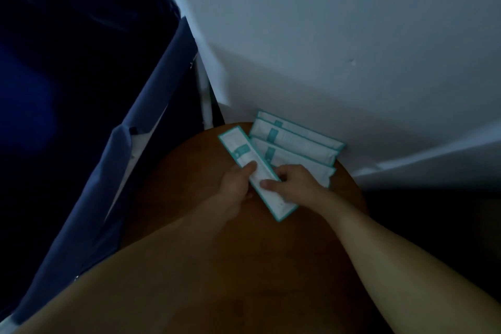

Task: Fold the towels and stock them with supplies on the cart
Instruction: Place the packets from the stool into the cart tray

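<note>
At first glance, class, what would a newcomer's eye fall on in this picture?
The white, teal-edged packet, pinched by the left hand and right hand at the centre. Behind it, more such packets lie fanned on the round wooden table against the white wall. A blue fabric bin fills the left.

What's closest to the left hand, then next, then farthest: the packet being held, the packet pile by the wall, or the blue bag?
1. Held packet: pinched in the left hand itself.
2. Packet pile: just beyond the hand, up and to the right.
3. Blue bag: far off to the left.
</note>
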The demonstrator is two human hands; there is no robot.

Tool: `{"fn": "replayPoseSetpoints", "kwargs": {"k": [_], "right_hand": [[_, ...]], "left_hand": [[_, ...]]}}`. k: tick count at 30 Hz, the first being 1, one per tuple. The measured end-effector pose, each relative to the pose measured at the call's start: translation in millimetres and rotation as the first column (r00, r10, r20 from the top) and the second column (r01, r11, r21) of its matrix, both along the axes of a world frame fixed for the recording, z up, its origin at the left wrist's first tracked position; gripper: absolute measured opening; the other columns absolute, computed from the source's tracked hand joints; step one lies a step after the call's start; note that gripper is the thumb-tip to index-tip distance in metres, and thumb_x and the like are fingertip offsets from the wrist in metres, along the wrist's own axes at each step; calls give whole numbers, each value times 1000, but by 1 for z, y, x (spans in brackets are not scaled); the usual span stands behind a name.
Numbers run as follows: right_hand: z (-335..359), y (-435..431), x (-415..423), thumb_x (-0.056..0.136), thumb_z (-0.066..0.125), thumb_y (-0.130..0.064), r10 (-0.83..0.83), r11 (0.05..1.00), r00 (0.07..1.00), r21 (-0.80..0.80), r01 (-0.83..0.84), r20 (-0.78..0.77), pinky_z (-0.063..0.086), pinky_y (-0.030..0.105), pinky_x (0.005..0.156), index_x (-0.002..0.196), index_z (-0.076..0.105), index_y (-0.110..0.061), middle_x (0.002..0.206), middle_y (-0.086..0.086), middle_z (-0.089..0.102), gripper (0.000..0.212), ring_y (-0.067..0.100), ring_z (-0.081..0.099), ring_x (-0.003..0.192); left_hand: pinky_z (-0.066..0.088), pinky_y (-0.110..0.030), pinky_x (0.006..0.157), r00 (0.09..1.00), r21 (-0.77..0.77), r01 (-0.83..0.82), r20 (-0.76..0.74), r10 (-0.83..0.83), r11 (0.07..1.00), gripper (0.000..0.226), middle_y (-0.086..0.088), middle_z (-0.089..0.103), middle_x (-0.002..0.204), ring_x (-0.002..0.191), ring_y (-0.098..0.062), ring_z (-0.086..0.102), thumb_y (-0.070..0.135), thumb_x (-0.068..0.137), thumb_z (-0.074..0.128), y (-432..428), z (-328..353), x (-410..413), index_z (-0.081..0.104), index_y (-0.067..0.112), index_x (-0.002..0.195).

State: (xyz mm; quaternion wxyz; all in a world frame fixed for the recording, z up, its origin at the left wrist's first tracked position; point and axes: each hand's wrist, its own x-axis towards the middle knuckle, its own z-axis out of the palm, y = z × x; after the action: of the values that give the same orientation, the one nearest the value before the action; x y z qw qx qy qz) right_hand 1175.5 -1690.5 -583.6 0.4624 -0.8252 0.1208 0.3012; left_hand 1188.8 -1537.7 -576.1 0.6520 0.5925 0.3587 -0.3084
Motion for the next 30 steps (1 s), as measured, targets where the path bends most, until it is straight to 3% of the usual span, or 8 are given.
{"fn": "replayPoseSetpoints", "kwargs": {"k": [5,8,12,16,20,24,26,30], "right_hand": [[-17,-15,3,92,68,-24,86,906,936,-417,69,342,41,41,100,123,66,-6,123,19,61,36,37,53,117],[-25,-22,2,93,63,-30,306,763,932,-636,-117,196,41,43,100,135,54,-10,132,16,52,48,36,45,122],[-27,-16,-10,89,67,-37,328,654,941,-739,-165,80,41,39,100,134,50,-14,128,15,55,54,33,51,121],[-22,-6,-26,85,72,-44,274,691,961,-689,-218,-29,46,34,94,121,61,-11,125,16,61,51,33,59,116],[-7,2,-39,85,77,-37,77,891,992,-439,-115,-104,48,29,86,124,66,-5,124,17,67,51,31,63,113],[29,17,-51,82,80,-7,-186,971,982,-157,178,-36,43,20,69,118,67,0,120,18,68,40,21,64,94],[57,22,-58,82,80,-10,-229,968,973,-102,229,13,46,17,58,110,71,-3,113,18,72,30,17,64,80],[125,24,-72,89,74,-25,-327,936,930,-77,343,168,54,37,88,115,70,-3,115,15,71,35,30,68,105]], "left_hand": [[57,-29,66,1000,8,8,20,-8,1000,5,-2,68,89,77,-15,65,16,99,57,21,-9,-9,62,17,100],[55,-31,68,998,32,55,7,-56,998,5,-2,67,88,76,-15,64,16,99,57,31,-14,-22,60,18,97],[53,-24,53,996,44,81,26,-82,996,6,-1,69,84,71,-14,66,16,100,57,41,-10,-34,61,16,103],[54,-31,61,997,92,66,40,-70,994,8,-5,68,86,72,-18,65,14,100,56,45,8,-38,61,12,107],[55,-46,89,984,165,127,105,-146,978,18,-16,68,103,92,-30,65,10,99,58,53,38,-43,63,2,114],[56,-37,82,964,247,189,138,-227,951,17,-13,70,108,89,-25,67,5,93,65,64,71,-51,64,8,109],[57,-34,76,952,275,213,157,-262,938,19,-8,71,104,88,-22,69,8,91,67,68,95,-54,63,10,110],[55,-31,72,896,329,253,275,-349,910,23,-6,69,102,89,-22,67,12,92,68,67,155,-59,61,10,113]]}}
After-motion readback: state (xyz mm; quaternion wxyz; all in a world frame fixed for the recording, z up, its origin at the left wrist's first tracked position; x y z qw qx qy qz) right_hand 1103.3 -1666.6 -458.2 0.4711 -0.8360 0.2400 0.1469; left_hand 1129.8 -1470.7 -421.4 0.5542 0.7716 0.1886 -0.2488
